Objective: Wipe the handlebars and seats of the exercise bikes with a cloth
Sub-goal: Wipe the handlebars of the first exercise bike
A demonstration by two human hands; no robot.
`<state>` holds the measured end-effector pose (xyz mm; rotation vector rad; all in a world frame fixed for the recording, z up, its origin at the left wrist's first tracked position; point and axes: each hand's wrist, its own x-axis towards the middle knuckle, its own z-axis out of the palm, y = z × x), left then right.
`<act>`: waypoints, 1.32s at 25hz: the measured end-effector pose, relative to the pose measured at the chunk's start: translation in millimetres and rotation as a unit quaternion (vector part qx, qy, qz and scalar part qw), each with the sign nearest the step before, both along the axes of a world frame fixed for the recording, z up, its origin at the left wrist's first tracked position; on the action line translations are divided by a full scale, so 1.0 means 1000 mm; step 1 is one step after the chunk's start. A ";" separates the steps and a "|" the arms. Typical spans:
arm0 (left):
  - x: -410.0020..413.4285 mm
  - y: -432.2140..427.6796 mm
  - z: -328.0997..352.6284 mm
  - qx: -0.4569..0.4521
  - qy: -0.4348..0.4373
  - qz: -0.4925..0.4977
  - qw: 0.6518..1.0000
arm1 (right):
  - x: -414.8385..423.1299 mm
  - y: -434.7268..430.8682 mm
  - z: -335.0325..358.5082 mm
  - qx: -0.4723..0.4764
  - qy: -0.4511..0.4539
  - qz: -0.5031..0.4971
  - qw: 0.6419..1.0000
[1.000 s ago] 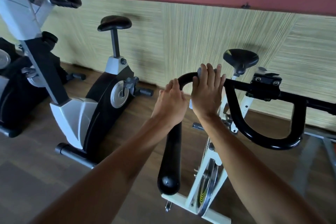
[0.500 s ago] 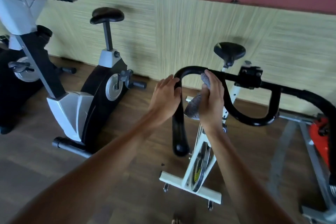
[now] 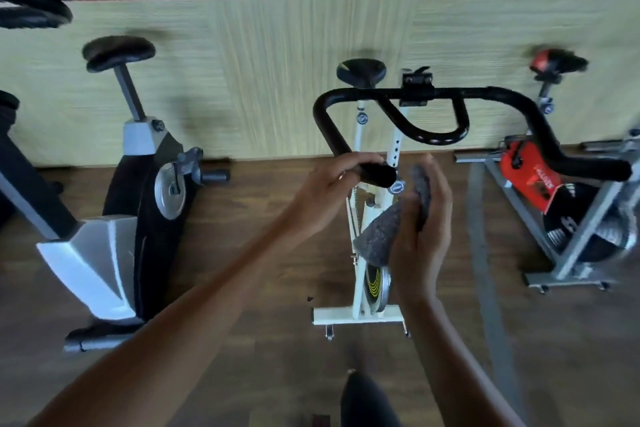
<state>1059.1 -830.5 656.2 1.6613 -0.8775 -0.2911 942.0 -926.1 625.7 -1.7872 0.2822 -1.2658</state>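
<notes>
At the white bike's near grip, the left hand (image 3: 332,177) is curling its fingers around the handlebar (image 3: 377,174) end, whose length is running left-to-right. Just beside it, the right hand (image 3: 424,215) is pinching the grey cloth (image 3: 381,236), nearer for wiping.

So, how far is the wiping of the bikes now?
Nothing shows as finished; wiped surfaces cannot be told apart. In hand: the left hand grips the left end of the white bike's black handlebar, while the right hand holds the grey cloth just off the bar. Probably left: that bike's black seat, the red bike's seat, and the grey bike's seat.
</notes>
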 end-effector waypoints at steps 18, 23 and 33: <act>0.039 -0.018 -0.064 -0.226 -0.258 -0.125 0.931 | 0.157 -0.024 -0.064 -0.277 -0.446 -0.192 0.829; 0.062 -0.025 -0.074 -0.264 -0.305 -0.152 0.902 | 0.170 -0.038 -0.069 -0.299 -0.513 -0.202 0.779; 0.110 -0.033 -0.091 -0.303 -0.361 -0.111 0.875 | 0.232 -0.040 -0.085 -0.259 -0.593 -0.121 0.753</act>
